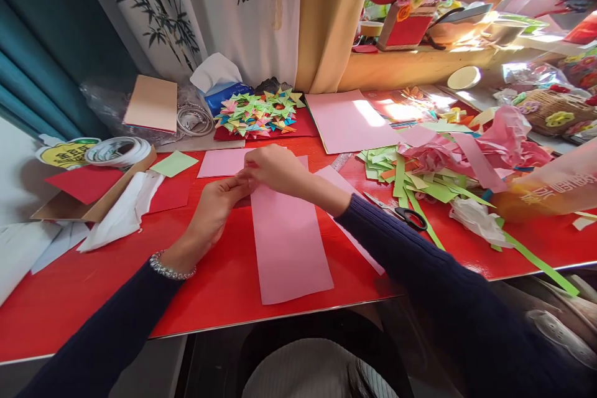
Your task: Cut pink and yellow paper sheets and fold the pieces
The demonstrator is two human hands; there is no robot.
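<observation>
A long pink paper strip (291,252) lies on the red table in front of me, its near edge close to the table edge. At its upper left corner, the fingertips of both hands meet in a pinch. My left hand (212,208) is closed there from the left, a beaded bracelet (171,266) at its wrist. My right hand (280,171) reaches over the strip, its fingers closed on the same corner and covering most of it. Just beyond lies a pink paper stack (222,163). Right of the strip, another pink piece (342,189) lies partly under my right forearm.
Scissors (409,217) and green paper strips (433,189) lie to the right, near crumpled pink paper (480,143) and a plastic bottle (555,183). Folded paper stars (259,113) and pink sheets (352,121) are at the back. A cardboard box (100,199) stands left.
</observation>
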